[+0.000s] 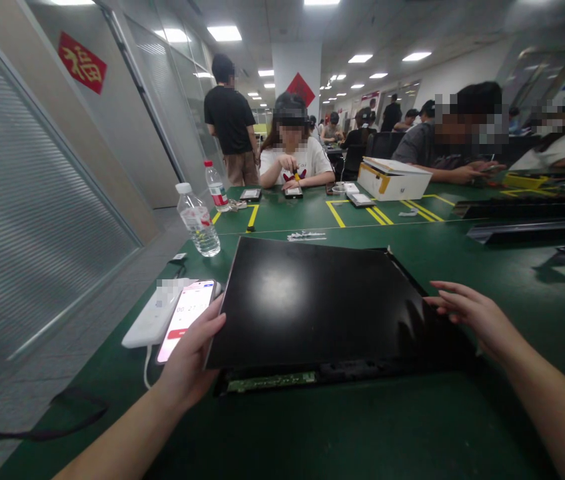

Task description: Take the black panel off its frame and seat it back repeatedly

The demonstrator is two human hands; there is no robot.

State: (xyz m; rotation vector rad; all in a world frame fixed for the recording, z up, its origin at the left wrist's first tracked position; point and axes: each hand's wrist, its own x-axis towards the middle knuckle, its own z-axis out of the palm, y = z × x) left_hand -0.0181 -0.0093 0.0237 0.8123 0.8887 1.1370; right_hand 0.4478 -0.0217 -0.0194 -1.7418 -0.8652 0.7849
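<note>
A glossy black screen panel (307, 313) lies tilted over a black frame (407, 267), its left side raised. My left hand (197, 347) is closed on the panel's left edge, thumb on top and the other fingers hidden beneath. By the right edge, my right hand (467, 313) has its fingers stretched out and apart; the fingertips are at or very near the edge, and I cannot tell whether they touch. Along the near side of the frame, a green circuit board (272, 382) shows under the panel.
Left of the panel lie a lit phone (187, 320) and a white power bank (150, 320) with a cable. Two bottles (198, 223) stand farther back. Across the green table (362, 433), a person (295, 153) handles a small drive beside a white box (395, 180). Dark metal strips (537, 227) lie right.
</note>
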